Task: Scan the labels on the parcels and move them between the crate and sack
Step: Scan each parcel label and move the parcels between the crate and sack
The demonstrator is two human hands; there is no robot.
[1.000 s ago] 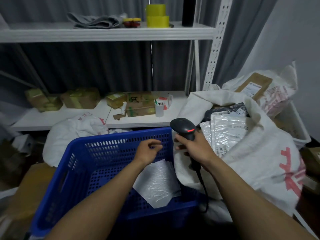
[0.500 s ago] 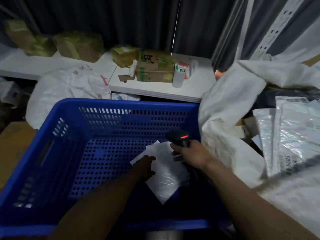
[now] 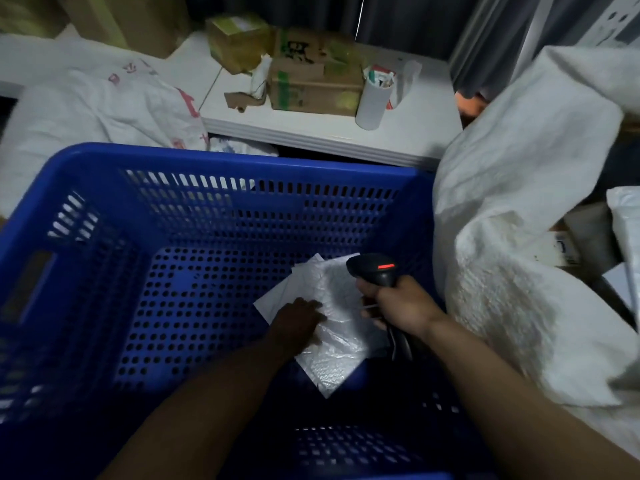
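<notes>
Parcel [image 3: 339,348] lies flat on the crate [image 3: 214,161] floor at lower centre, long axis running up-frame. Left hand [image 3: 298,318] rests on its left edge, fingers fairly flat; right hand [image 3: 398,306], just right, grips the scanner [image 3: 372,270] over its upper corner.

Along the top of my frame I see a white shelf board [image 3: 329,133] carrying brown taped cardboard boxes [image 3: 315,84], a white cylindrical cup [image 3: 372,102] and a torn cardboard scrap [image 3: 242,98].
</notes>
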